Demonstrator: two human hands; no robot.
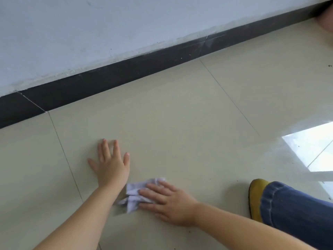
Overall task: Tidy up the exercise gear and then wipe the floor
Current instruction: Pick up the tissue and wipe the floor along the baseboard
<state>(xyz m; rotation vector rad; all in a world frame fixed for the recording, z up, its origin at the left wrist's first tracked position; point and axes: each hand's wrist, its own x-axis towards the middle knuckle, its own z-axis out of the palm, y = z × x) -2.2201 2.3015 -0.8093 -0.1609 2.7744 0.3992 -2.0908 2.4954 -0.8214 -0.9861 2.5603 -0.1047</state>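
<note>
A crumpled white cloth [134, 193] lies on the glossy beige tiled floor [180, 123]. My right hand [167, 202] lies flat on top of the cloth's right part, fingers spread and pressing it to the tile. My left hand [111, 163] is flat on the bare floor just up and left of the cloth, fingers apart, holding nothing. No exercise gear is in sight.
A dark baseboard [126, 74] and a pale wall [108, 24] run diagonally across the top. My leg in blue jeans [295, 212] with a yellow shoe [256, 197] is at the lower right. A bright window reflection [311, 148] shines on the tiles at right.
</note>
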